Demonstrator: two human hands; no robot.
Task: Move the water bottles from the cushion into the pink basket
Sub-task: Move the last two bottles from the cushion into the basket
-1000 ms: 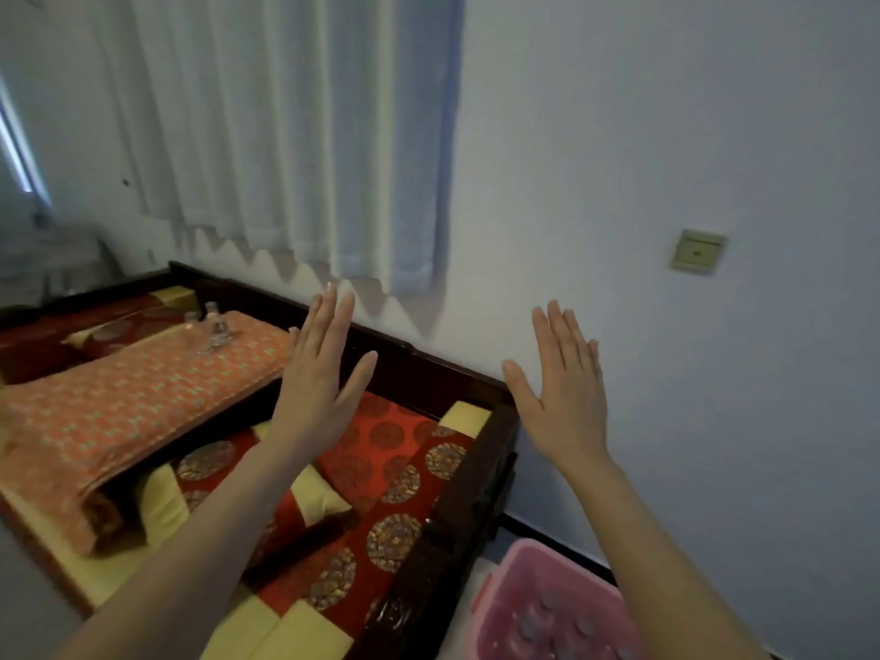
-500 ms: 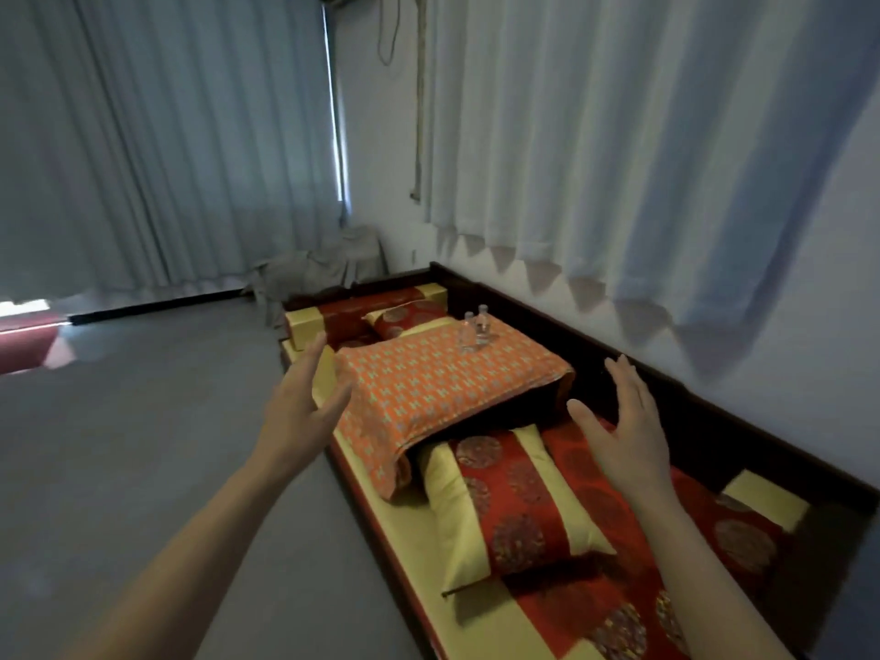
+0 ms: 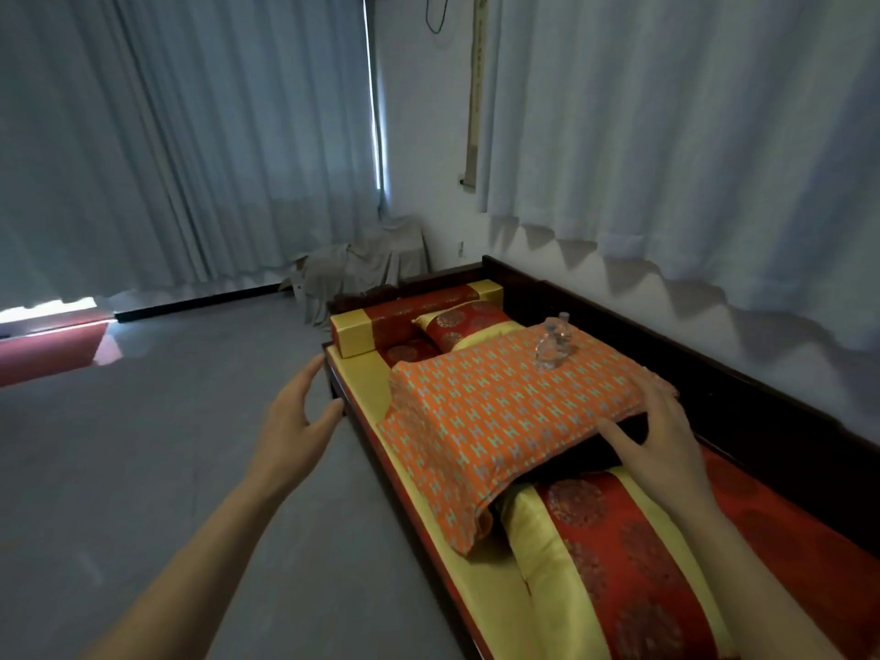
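Both hands are held out empty, and the water bottles are seen well ahead on the orange cushion.

The left hand (image 3: 297,416) is held spread over the grey floor (image 3: 143,469), fingers apart, nothing gripped, just beside the bed's edge. The right hand (image 3: 655,433) is seen splayed, palm down, at the near edge of the orange cushion (image 3: 500,412), nothing held; contact cannot be told. The clear water bottles (image 3: 552,343) are found upright and close together at the cushion's far end, well apart from both hands. No readable label is made out on them; only a repeated H-like motif is seen on the cushion cover. A red-and-yellow pillow (image 3: 595,554) is seen beneath the cushion's near end.
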